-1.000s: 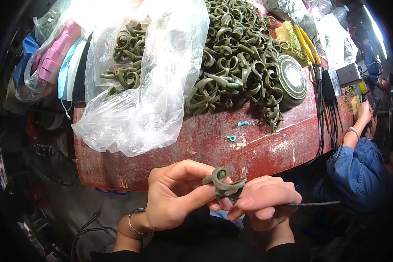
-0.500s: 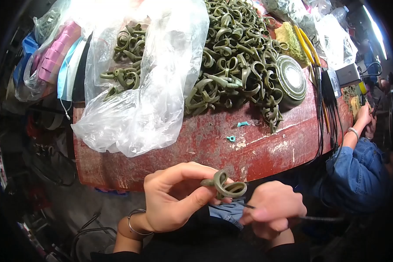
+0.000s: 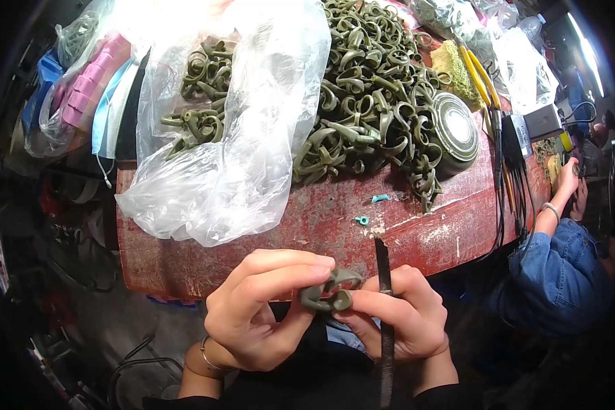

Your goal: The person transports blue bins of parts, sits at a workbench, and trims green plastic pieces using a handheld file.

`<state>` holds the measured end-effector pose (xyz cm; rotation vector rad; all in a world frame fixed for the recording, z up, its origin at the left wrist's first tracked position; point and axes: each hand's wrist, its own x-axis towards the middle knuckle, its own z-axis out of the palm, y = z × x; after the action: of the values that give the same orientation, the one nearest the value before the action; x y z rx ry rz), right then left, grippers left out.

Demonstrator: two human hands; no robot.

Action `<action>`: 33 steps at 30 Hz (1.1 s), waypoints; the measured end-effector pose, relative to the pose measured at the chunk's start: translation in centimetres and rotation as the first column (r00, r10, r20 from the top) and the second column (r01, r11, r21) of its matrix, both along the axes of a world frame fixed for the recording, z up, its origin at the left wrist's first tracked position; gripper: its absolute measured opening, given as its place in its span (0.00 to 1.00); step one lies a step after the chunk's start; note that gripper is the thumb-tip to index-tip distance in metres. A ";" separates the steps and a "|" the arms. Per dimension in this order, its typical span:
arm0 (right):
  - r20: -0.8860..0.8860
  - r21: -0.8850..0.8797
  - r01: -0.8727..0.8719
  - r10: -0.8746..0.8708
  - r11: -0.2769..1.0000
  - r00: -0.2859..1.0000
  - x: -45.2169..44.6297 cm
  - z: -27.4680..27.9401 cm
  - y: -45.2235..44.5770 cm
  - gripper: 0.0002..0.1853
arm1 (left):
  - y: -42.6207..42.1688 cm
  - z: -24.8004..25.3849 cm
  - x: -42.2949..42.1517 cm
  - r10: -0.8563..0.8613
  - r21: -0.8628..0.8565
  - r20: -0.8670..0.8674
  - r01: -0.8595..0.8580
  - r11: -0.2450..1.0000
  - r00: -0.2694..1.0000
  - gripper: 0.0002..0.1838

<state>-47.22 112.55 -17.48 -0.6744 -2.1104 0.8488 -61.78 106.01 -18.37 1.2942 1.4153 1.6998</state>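
Head view: scuffed table [image 3: 321, 213], dim floor [image 3: 178, 321]; left hand [image 3: 256, 314] pinches ring [image 3: 314, 298], right hand [image 3: 415, 318] tool [image 3: 387, 348].

Pink ridged piece [image 3: 97, 78], blue mask [image 3: 108, 113] beside it; yellow-handled tool [image 3: 486, 79] near sponge [image 3: 454, 70]; co-worker's denim sleeve [image 3: 553, 273] at right.

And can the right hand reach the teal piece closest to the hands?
Probably: the right hand is near, and nothing seems to stand over the teal piece. But that hand holds a dark, narrow tool, which it might need to put down first.
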 end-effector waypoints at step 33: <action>-0.029 -0.209 0.124 -0.132 0.970 0.991 1.2 -1.2 3.8 0.08 | 0.6 -1.9 0.0 -0.143 -0.044 0.683 0.236 0.971 0.716 0.15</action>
<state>-46.04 116.32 -18.65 -0.8830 -1.9339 1.0093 -61.77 106.61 -20.30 0.5981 0.8905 1.6554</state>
